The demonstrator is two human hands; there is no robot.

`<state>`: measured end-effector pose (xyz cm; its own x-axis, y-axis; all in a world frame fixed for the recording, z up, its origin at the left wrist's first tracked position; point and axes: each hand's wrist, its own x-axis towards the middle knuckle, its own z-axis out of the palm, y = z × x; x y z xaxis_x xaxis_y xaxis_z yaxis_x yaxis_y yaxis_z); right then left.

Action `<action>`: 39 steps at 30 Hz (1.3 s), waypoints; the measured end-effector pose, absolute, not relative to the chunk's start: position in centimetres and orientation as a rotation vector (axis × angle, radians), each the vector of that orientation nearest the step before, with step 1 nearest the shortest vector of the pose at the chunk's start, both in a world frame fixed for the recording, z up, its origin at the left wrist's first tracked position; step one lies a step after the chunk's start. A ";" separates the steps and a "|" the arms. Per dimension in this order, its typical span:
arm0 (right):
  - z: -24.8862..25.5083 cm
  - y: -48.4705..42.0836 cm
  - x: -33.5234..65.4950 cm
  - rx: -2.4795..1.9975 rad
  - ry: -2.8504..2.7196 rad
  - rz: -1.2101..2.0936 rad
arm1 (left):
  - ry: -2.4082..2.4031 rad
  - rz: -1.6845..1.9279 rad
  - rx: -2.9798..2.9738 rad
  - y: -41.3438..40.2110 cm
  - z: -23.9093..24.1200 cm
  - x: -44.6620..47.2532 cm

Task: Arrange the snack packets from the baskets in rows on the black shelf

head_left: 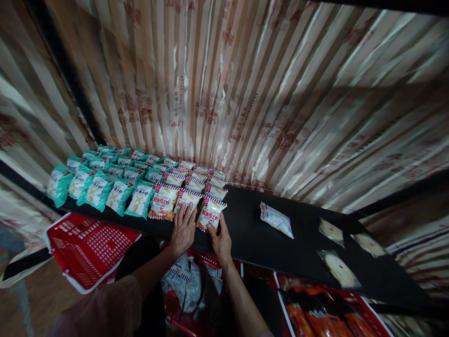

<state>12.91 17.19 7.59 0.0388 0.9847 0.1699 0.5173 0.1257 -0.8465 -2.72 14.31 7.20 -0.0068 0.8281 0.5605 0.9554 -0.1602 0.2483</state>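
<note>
My left hand (184, 226) lies with its fingers stretched over the front of a striped-edge snack bag (187, 199), the middle one in the front row. At the row's right end, my right hand (221, 239) grips another snack bag (210, 211), thumb on its front and fingers along its right edge. To the left stands a matching snack bag (163, 201). More striped bags (195, 185) are lined up behind these. Several teal snack bags (119, 194) stand in rows further left. All of them are on a long black shelf (242, 229).
A lone bag (276, 220) lies right of my hands, with flat clear packets (338, 269) farther along. Below the shelf are a red basket (94, 243), a basket holding silvery striped bags (192, 285), and orange packages (315, 313). A pleated curtain (217, 84) hangs behind.
</note>
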 end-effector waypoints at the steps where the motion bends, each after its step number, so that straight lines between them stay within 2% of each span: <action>1: 7.6 17.2 12.9 -1.499 -1.591 0.725 | -1.890 -0.911 -2.064 14.3 7.1 -2.7; 22: 7.4 17.0 12.5 -1.539 -1.561 0.720 | -1.842 -0.916 -2.092 14.0 7.0 -2.6; 39: 7.2 16.6 12.7 -1.492 -1.580 0.564 | -1.792 -1.014 -2.117 13.9 6.9 -2.6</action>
